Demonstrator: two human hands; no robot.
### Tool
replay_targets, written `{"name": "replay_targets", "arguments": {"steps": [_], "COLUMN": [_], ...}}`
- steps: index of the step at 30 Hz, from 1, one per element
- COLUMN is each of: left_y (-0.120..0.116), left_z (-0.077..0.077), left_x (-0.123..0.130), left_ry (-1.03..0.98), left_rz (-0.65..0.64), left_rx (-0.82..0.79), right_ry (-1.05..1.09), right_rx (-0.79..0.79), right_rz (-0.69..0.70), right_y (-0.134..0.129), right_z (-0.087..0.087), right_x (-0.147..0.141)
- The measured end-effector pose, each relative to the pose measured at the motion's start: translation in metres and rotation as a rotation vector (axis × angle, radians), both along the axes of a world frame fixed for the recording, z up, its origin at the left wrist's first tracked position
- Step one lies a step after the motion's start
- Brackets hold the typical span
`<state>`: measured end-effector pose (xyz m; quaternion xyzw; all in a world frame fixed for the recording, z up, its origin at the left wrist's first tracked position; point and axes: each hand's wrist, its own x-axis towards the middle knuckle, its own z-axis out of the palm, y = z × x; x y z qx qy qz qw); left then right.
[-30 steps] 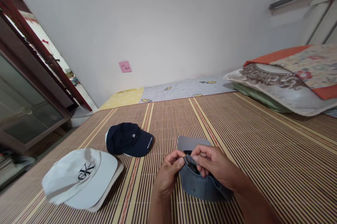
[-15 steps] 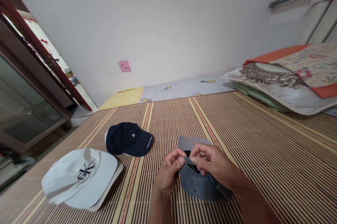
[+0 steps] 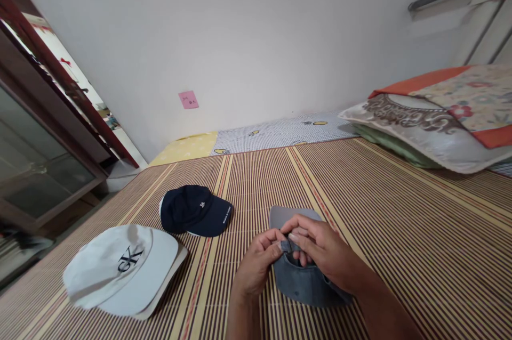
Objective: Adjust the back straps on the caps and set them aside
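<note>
A grey-blue cap (image 3: 304, 281) rests on the bamboo mat, its lighter grey brim pointing away from me and its back opening towards me. My left hand (image 3: 259, 260) pinches the left end of the cap's back strap (image 3: 288, 245) between thumb and fingers. Close against it, my right hand (image 3: 320, 247) is closed on the same strap, with some fingertips inside the opening. The fingers partly hide the strap's fastening. A navy cap (image 3: 192, 209) with a small white emblem lies to the left. Nearer me is a white cap (image 3: 116, 265) with dark letters, stacked over another pale brim.
The striped bamboo mat (image 3: 244, 185) covers the bed up to a checked sheet (image 3: 272, 132) along the white wall. Pillows (image 3: 420, 121) lie at the far right. A pink note (image 3: 188, 99) is stuck to the wall. A glass-fronted cabinet (image 3: 40, 153) stands at the left.
My right hand has shifted slightly left, closer to my left hand. The strap between the fingers now shows more as a short raised band. The other caps have not moved.
</note>
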<state>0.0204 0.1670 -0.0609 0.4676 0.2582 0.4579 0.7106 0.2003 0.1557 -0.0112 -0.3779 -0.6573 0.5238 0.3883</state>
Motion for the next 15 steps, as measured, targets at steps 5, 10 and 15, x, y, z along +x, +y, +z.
{"name": "replay_targets", "arguments": {"steps": [5,10,15], "left_y": [-0.001,-0.001,-0.001], "left_z": [0.002,0.002,0.003], "left_x": [-0.001,-0.004,-0.004], "left_ry": [0.026,0.057,0.064], "left_rz": [0.025,0.093,0.090], "left_rx": [-0.040,-0.071,-0.083], "right_ry": [-0.166,-0.246,-0.236], "right_rx": [0.104,0.003,-0.028], "right_rz": [-0.072,-0.025,0.058], "right_y": [0.000,0.004,0.004], "right_z": [0.004,-0.002,-0.003], "right_x": [0.009,0.036,0.043]}}
